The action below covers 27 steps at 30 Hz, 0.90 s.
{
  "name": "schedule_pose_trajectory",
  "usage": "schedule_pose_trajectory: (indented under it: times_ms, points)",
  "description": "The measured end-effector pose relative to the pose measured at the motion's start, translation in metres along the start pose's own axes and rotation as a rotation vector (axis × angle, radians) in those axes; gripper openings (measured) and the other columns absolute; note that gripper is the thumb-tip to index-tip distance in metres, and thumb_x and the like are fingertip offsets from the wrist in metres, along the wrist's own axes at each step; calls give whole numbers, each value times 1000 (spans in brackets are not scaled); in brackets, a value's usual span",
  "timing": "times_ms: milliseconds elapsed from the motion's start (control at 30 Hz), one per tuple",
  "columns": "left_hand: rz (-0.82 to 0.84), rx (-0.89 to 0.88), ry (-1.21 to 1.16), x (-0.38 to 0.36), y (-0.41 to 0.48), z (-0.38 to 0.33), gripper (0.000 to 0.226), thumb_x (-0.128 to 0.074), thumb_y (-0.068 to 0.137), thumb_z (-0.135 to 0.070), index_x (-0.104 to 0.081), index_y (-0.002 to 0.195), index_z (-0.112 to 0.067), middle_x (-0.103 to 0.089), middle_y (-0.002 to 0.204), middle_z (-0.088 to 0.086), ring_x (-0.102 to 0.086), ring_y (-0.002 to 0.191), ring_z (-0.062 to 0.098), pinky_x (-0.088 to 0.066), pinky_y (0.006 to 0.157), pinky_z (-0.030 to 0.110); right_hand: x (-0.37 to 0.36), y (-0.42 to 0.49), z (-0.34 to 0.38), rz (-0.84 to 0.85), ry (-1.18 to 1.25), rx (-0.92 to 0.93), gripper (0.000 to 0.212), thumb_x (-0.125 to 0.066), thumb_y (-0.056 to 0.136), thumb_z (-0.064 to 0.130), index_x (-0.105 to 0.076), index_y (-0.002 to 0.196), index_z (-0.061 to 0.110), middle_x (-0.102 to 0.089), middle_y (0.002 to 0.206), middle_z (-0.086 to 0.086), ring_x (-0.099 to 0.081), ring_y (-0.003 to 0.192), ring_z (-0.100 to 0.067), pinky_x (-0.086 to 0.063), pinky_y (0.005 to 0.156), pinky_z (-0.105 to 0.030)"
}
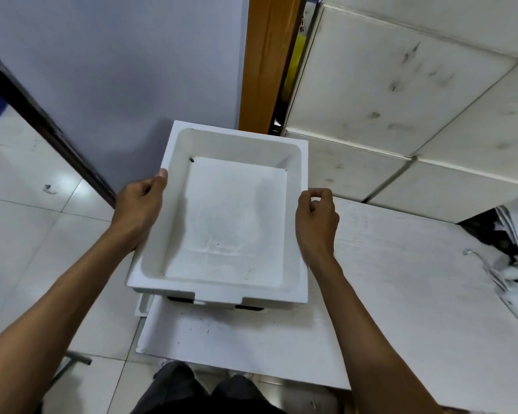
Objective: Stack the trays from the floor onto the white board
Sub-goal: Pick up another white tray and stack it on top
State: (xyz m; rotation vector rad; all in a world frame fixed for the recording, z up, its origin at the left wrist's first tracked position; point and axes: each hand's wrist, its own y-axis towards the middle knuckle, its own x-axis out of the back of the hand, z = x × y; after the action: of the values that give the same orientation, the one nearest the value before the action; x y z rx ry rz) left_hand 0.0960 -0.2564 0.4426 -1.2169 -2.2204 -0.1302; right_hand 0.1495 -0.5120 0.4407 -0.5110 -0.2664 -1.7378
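— Hands first: how is the foam tray [222, 210] gripped?

— It is clasped at its rim by the left hand [141, 204]; the right hand [316, 219] is curled just beside the opposite rim, contact unclear.

— Where is it?

— Between both hands, over a lower tray [142, 304] on the white board [237, 333].

— Handling?

— Light, stiff and easily dented, it is judged; the side rims are best held.

— Contents?

— Only a flat white sheet [231, 222] is seen inside.

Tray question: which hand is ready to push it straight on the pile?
The left hand, probably. It grips the tray by its left rim, thumb on top. The right hand is curled beside the right rim, and whether it touches is unclear.
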Motion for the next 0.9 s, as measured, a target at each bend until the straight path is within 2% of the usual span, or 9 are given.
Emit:
schedule_pose_trajectory:
  times_ms: [100, 233, 400, 467, 567, 667, 733, 833, 900]
  points:
    - [5, 15, 20, -2, 1, 8, 51, -43, 100, -48, -36, 66, -12, -33, 62, 9, -29, 53, 18, -24, 50, 29, -8, -2, -13, -5, -18, -13, 19, -44, 99, 25, -55, 102, 10, -45, 52, 8, -45, 45, -6, -36, 48, -24]
    - [-12, 19, 27, -4, 3, 20, 51, -46, 99, -48, -35, 63, -14, -32, 60, 5, -28, 51, 15, -24, 45, 25, -16, -8, -27, -31, -43, -3, 17, -45, 100, 24, -54, 100, 10, -45, 52, 9, -48, 44, 1, -34, 40, -12]
    - [-49, -17, 42, -11, 8, 34, 50, -48, 98, -46, -43, 67, -7, -38, 60, 3, -33, 53, 14, -27, 46, 18, -22, -12, -34, -51, -60, -4, 11, -51, 98, 23, -56, 103, 14, -55, 70, 12, -54, 62, -1, -39, 52, -10]
    - [-75, -1, 22, -14, 10, 38, 42, -52, 97, -45, -52, 76, -7, -50, 67, 2, -42, 57, 11, -33, 51, 14, -22, -11, -37, -49, -73, -2, 13, -53, 98, 23, -58, 104, 13, -58, 74, 7, -55, 65, -2, -41, 55, -10]
    - [-85, -9, 18, -17, 12, 45, 32, -55, 95, -41, -59, 97, -10, -61, 85, 4, -52, 70, 15, -39, 61, 23, -23, -8, -45, -59, -119, 13, 17, -55, 96, 24, -61, 102, 10, -63, 91, -2, -54, 68, -2, -43, 61, -11]
    - [-82, -27, 20, -20, 13, 51, 26, -54, 97, -38, -61, 107, -14, -64, 90, 5, -56, 79, 19, -39, 70, 25, -23, -6, -47, -59, -185, 34, 21, -55, 97, 26, -62, 106, 8, -53, 108, -5, -48, 70, 2, -35, 61, -10]
    - [-72, -50, 32, -22, 14, 53, 27, -53, 98, -37, -62, 116, -19, -64, 93, 4, -57, 81, 18, -40, 73, 25, -24, -6, -48, -53, -211, 32, 23, -53, 98, 27, -62, 108, 8, -51, 112, -6, -48, 71, -3, -34, 67, -15]
    - [-61, -110, 65, -24, 15, 57, 32, -49, 100, -35, -63, 127, -24, -65, 95, 0, -59, 84, 19, -43, 78, 27, -26, -6, -52, -40, -231, 43, 24, -50, 99, 27, -60, 108, 7, -52, 110, -6, -48, 70, -6, -34, 58, -11]
    - [-67, -137, 73, -24, 17, 59, 34, -47, 100, -36, -65, 127, -29, -67, 91, -1, -60, 84, 20, -46, 80, 29, -28, -6, -55, -31, -240, 53, 24, -50, 100, 28, -59, 107, 7, -54, 108, -6, -50, 70, -7, -37, 61, -11]
